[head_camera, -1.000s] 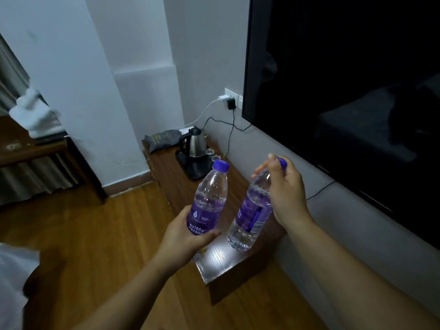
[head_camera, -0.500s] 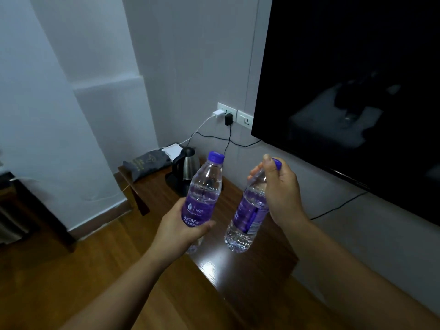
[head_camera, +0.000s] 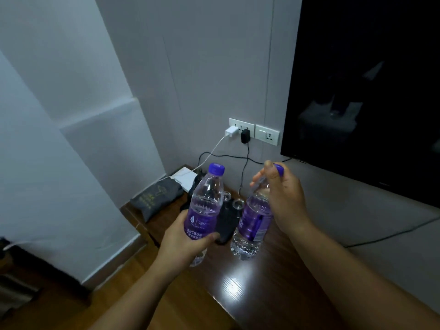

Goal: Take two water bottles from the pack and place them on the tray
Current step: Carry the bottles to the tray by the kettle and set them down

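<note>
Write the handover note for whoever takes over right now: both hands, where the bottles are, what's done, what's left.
Left hand: wrapped around the label of the left bottle, holding it upright above the near end of the dark wooden table.
Right hand: gripping the right bottle from above at its neck and cap; the bottle hangs slightly tilted, off the surface.
Done: both bottles are in hand; the pack is out of view.
Left: set both on the black tray, partly hidden behind the bottles, with glasses at its far edge. Neither bottle is down yet.
</note>
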